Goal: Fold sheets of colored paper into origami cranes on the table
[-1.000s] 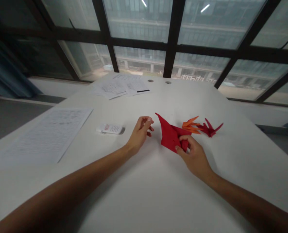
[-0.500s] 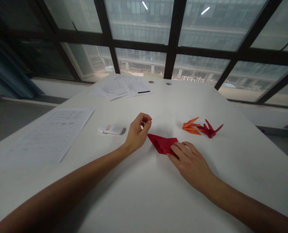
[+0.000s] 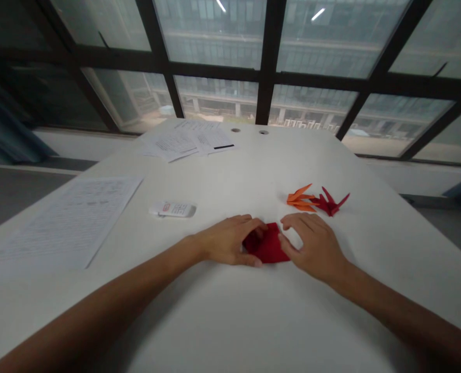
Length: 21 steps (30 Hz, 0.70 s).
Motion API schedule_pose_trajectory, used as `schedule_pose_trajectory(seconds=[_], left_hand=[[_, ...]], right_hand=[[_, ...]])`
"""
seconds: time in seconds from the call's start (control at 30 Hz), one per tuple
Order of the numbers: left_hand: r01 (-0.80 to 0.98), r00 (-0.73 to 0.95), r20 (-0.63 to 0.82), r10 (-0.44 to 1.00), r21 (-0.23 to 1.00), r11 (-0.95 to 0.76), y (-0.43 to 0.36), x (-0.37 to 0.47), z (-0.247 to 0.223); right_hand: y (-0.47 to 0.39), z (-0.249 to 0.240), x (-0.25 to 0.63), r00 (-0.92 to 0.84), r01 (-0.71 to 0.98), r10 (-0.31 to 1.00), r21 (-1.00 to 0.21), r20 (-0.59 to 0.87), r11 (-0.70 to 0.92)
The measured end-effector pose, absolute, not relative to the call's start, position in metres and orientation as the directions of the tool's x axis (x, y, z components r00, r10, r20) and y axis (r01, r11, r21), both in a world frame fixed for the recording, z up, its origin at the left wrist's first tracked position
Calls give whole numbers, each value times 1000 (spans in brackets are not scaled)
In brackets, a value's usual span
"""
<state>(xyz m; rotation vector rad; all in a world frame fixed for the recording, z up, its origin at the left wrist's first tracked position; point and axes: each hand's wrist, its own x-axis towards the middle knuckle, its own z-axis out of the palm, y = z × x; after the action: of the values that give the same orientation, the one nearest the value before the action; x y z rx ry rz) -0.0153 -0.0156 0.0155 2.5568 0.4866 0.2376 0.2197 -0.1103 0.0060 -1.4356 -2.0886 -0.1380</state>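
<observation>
A folded piece of red paper (image 3: 271, 246) lies on the white table between my hands. My left hand (image 3: 234, 241) is at its left part, fingers over the upper edge and thumb stretched along the lower side, apart from each other. At the paper's right edge is my right hand (image 3: 313, 246), its thumb and index finger curved with a gap between them and the thumb tip near the paper. Beyond my right hand sit an orange folded paper figure (image 3: 301, 199) and a dark red one (image 3: 330, 203), side by side.
A white remote-like object (image 3: 173, 209) lies left of the paper. A printed sheet (image 3: 67, 220) is at the far left, and several overlapping sheets (image 3: 187, 141) are at the back. Two round holes pierce the table's far side, before the windows.
My left hand has come down and right onto the red paper, its fingers opening. My right hand has lifted from the paper's surface to its edge. The paper looks turned and sits lower.
</observation>
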Motion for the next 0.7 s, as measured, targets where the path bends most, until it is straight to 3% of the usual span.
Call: schedule_pose_trajectory(seconds=[0.13, 0.27, 0.37, 0.47, 0.6, 0.7], left_hand=[[339, 898, 88, 432, 491, -803, -25, -7, 14], [397, 829, 109, 549, 579, -713, -29, -1, 2], [456, 724, 136, 676, 641, -617, -25, 2, -9], [449, 706, 192, 681, 623, -641, -22, 3, -14], [436, 737, 171, 654, 620, -653, -23, 4, -11], [437, 732, 138, 667, 655, -616, -23, 4, -9]], right_hand=[[-87, -20, 237, -157, 832, 920, -454, 359, 319], [-88, -32, 234, -176, 876, 931, -381, 318, 296], [-91, -29, 229, -146, 871, 940, -411, 307, 270], [-91, -26, 228, -80, 820, 950, -523, 302, 235], [-88, -26, 228, -20, 629, 972, -753, 234, 194], [-89, -29, 228, -9, 583, 977, -793, 211, 177]])
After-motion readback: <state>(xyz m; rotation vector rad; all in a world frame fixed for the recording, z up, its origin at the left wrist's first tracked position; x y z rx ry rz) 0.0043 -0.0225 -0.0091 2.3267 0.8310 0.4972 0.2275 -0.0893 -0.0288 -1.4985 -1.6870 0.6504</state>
